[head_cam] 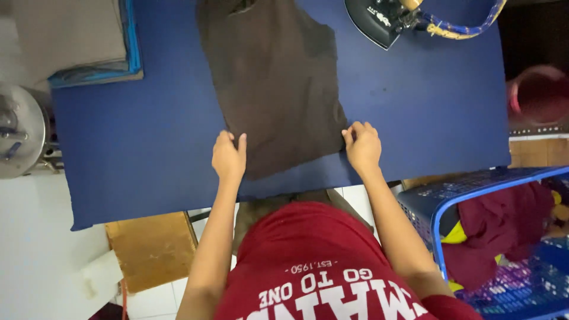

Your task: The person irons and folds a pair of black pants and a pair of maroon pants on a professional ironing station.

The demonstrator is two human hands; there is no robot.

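A dark brown garment (278, 77) lies flat on a blue padded ironing table (148, 130), its length running away from me. My left hand (229, 155) pinches the garment's near left corner with curled fingers. My right hand (362, 145) grips the near right corner the same way. Both hands rest on the table's surface close to its front edge. The garment's far end runs out of view at the top.
A black iron (379, 21) with a patterned cord (462, 26) stands at the table's far right. Folded cloth (77, 35) lies far left. A blue laundry basket (498, 237) with clothes sits right, a red bucket (536, 95) beyond it. A metal pot (18, 130) is left.
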